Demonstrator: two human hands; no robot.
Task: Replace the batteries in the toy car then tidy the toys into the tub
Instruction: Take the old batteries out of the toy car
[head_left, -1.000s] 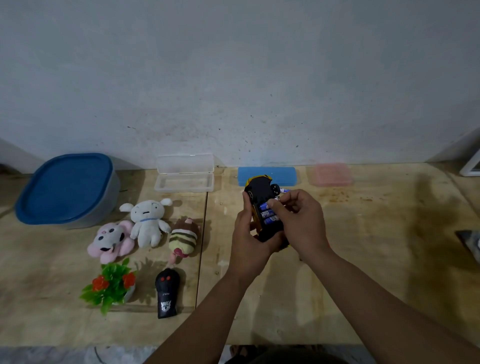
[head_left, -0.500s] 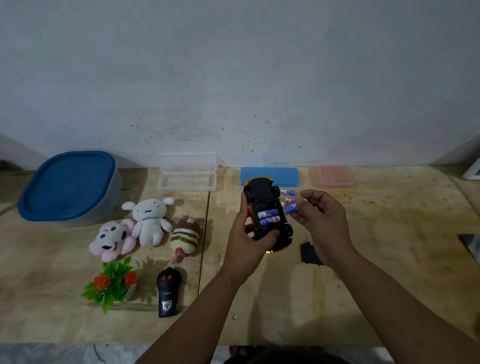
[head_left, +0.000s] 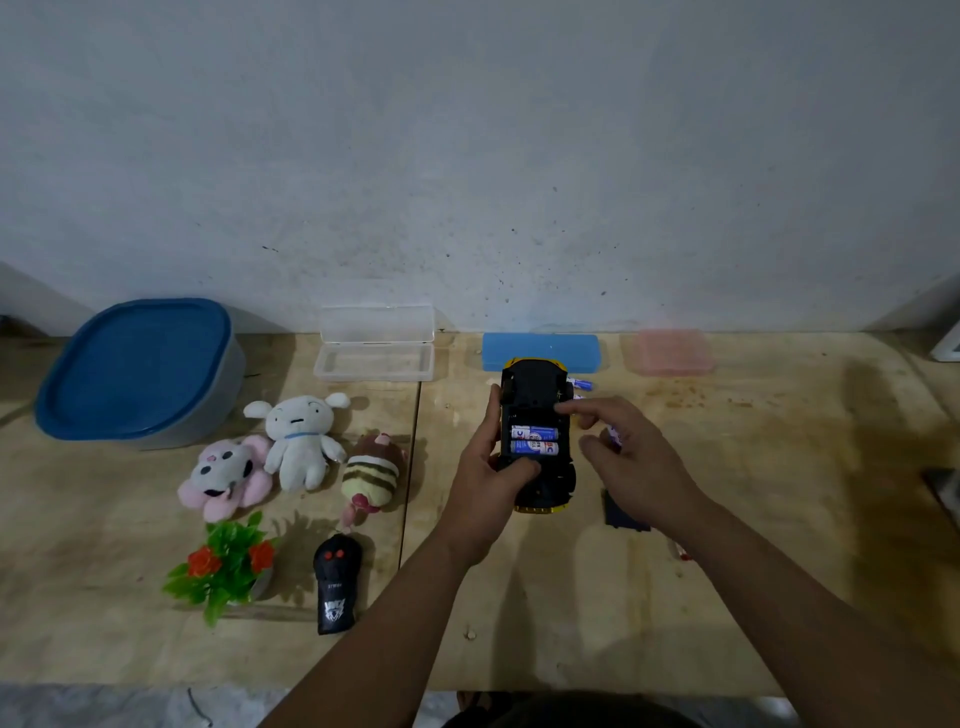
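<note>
Head view: toy car (head_left: 536, 415) held belly-up above the counter (head_left: 727, 597), just in front of the blue case (head_left: 540, 349). Left hand (head_left: 491, 480) grips the car from its left side, thumb curled across the underside below the open bay. Two batteries (head_left: 534, 439) sit side by side in the bay. Right hand (head_left: 631, 462) is just right of the car, forefinger stretched to its right edge, other fingers loosely curled; a battery-like piece shows by them, grip unclear. Loose batteries (head_left: 582, 385) lie behind that hand. Dark cover (head_left: 621, 514) lies flat under the right wrist. Tub (head_left: 140, 371), lid on, stands well left of the car.
</note>
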